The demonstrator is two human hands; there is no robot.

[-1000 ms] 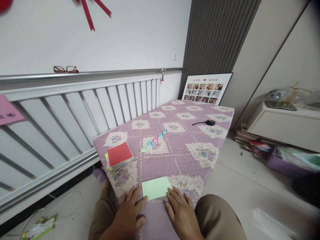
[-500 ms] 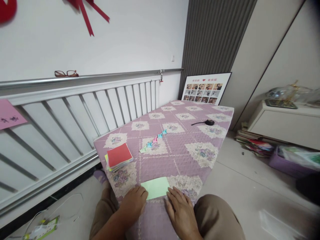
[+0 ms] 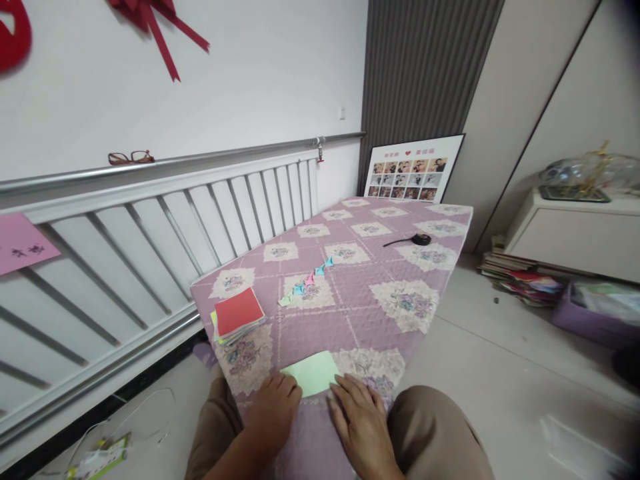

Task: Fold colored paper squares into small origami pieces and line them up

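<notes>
A folded-looking sheet of light green paper (image 3: 314,375) lies near the close end of the cloth-covered table (image 3: 310,333). My left hand (image 3: 275,403) has its fingers curled at the paper's left edge, with the fingertips partly hidden. At the right edge, my right hand (image 3: 361,417) rests flat, fingers stretched out and tips touching the paper. Farther up the cloth, several small folded paper pieces (image 3: 310,277) in green, blue and pink stand in a slanting row. A stack of coloured paper (image 3: 240,312), red on top, sits to the left.
A black object with a thin strap (image 3: 421,239) lies toward the table's far right. The white radiator (image 3: 200,230) runs along the left side, with glasses (image 3: 131,157) on the pipe above. A power strip (image 3: 103,460) is on the floor at lower left.
My left hand has shifted slightly to the right along the paper's edge, and the green paper has tilted a little. My right hand stays nearly in place. The view has turned slightly.
</notes>
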